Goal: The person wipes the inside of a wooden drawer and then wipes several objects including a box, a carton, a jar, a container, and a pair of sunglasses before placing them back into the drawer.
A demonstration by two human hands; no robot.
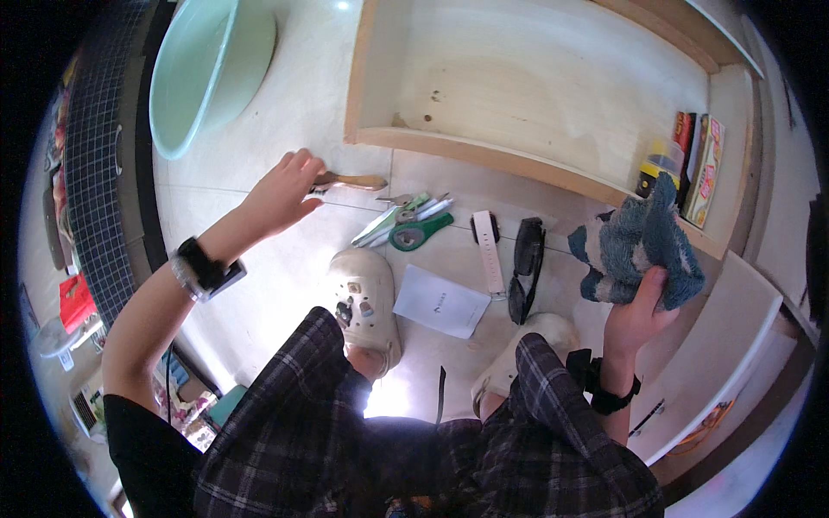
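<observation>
My left hand is over the floor at the end of a wooden-handled brush; whether its fingers grip the brush is unclear. In my right hand is a bunched blue-and-white cloth, held near the drawer's front right corner. Between the hands on the tiles lie several pens, a green-handled tool, a watch with a pale pink strap, black sunglasses and a white printed card.
A wooden drawer holds a yellow-and-black container and upright boxes at its right end. A pale green basin stands at upper left. My feet wear cream clogs. An open white-fronted drawer is at right.
</observation>
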